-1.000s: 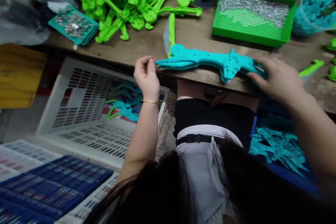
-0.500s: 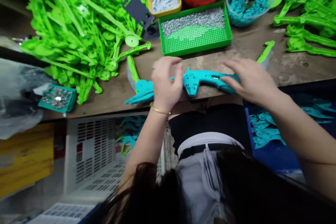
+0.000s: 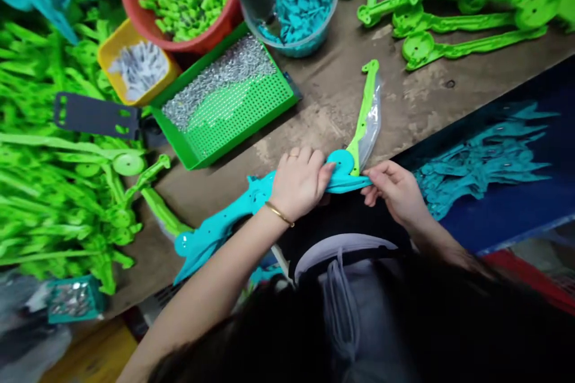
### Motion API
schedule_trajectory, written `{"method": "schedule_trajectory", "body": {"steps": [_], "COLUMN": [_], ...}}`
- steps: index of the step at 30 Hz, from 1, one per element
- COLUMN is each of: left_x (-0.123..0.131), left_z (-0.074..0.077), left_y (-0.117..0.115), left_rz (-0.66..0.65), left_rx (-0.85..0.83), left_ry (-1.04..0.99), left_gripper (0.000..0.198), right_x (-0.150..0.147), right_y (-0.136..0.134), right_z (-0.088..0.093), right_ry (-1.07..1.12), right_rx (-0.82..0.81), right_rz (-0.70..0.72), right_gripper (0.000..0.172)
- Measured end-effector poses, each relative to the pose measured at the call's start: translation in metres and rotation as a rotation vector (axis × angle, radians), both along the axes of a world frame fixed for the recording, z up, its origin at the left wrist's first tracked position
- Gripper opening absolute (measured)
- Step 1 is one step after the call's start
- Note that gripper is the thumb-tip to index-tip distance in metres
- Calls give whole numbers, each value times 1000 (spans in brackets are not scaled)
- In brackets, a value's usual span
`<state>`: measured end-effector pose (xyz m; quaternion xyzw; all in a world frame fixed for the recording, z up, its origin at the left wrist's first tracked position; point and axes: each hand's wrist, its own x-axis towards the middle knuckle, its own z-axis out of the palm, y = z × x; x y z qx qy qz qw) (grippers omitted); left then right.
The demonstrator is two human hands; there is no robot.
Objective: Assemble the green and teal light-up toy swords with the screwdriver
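A teal toy bow [image 3: 233, 206] lies slanted along the near edge of the bench, with a long green arm at each end. The right green arm [image 3: 367, 111], with a clear plastic strip along it, points away from me beside a round teal disc [image 3: 340, 161]. The left green arm [image 3: 164, 209] reaches onto the bench. My left hand [image 3: 299, 182], with a gold bracelet and a ring, is closed over the bow's body near the disc. At the bow's pointed right tip, my right hand [image 3: 395, 191] pinches with thumb and fingers.
Beyond the bow stand a green tray [image 3: 233, 134] of small metal parts, a yellow box [image 3: 110, 51], a red bowl [image 3: 179, 42] and a clear tub [image 3: 330, 18] of teal pieces. Green parts [image 3: 67, 191] pile at left, more at right [image 3: 467, 21]. A blue bin [image 3: 507, 209] of teal parts sits below.
The view has swung right and tilted. My left hand has moved along the bow to its right end. My right hand has gone from spread beside the bow to pinching its tip.
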<state>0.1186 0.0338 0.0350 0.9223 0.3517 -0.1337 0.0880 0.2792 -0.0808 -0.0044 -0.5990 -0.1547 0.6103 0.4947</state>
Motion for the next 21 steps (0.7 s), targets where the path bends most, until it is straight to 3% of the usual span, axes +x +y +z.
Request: {"method": "schedule_trajectory", "body": {"steps": [3,7,9,13,15,18,21], "left_x": [-3,-6,-7,-7,-6,-7,-8], "left_z": [-1,2,5,12,15,19,20], "left_y": [3,4,3,-1,0,6,13], "left_rz": [10,-1,-54,-165,-178,-177,-171], "left_rx": [-17,-107,-121,-18,45,106,120], "left_ry": [18,19,-36,-185,-229,-271,-304], "left_gripper": [51,54,55,53,51,49,46], "right_x": [7,31,39,37,35,38,43], "right_y": [-1,4,16,51,60,52,29], "right_z": [2,10,15,25,29,34,36], "right_ry": [-3,-141,-271,-413,-398,-357,-469], "right_rx": [5,50,78,126,125,181,414], "right_rz": [38,378,478,474,405,283,400], "right_gripper": [39,37,39,44,42,33,22]}}
